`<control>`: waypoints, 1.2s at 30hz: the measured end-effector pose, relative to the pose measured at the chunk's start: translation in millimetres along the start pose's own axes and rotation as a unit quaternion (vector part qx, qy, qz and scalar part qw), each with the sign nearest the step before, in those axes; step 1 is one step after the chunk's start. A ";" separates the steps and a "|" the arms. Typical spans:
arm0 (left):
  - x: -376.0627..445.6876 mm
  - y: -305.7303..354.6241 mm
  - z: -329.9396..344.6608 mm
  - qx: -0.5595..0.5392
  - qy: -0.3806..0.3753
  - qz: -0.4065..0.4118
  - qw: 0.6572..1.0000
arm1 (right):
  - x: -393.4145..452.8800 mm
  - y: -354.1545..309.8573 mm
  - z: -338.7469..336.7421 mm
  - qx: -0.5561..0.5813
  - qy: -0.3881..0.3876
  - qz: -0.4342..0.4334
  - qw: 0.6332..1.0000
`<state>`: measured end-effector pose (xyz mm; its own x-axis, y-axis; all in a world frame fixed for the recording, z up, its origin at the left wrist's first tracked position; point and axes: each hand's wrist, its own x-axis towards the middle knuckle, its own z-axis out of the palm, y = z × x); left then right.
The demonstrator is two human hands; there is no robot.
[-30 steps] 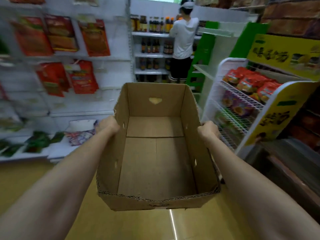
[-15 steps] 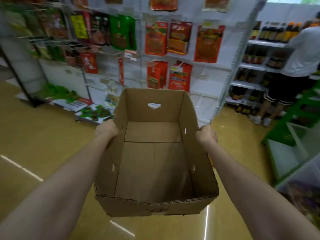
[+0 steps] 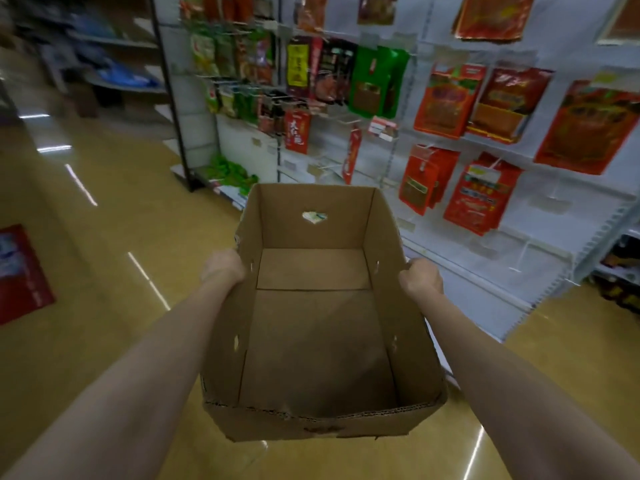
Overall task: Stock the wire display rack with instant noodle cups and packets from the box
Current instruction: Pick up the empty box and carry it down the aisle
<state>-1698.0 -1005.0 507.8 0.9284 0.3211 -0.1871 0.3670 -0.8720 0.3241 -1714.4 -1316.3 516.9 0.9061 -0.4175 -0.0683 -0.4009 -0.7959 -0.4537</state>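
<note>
An open brown cardboard box [image 3: 318, 344] hangs in the air in front of me, with nothing inside it. My left hand [image 3: 223, 268] grips its left wall near the top rim. On the opposite side my right hand [image 3: 420, 280] grips the right wall, fingers curled over the edge. The wire display rack and the noodle cups and packets are out of view.
A white peg wall [image 3: 540, 216] hung with red and green packets runs behind the box and to the right. A dark shelf post [image 3: 173, 109] stands at left. Shiny yellow floor [image 3: 104, 271] spreads to the left, with a red sign [image 3: 20, 275] at its edge.
The view has swung left with the box carried along. The wire rack and the person in white have left the frame; the peg wall and the open aisle now fill it.
</note>
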 end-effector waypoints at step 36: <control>104.7 116.3 23.8 -0.028 0.036 -0.218 0.975 | 270.0 -73.4 26.9 -0.031 -0.092 -0.180 0.979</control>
<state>-1559.5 -1081.6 503.8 0.6840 0.6842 -0.2529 0.7288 -0.6258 0.2781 -1436.7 -1358.8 507.9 0.9969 -0.0233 -0.0754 -0.0532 -0.9041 -0.4241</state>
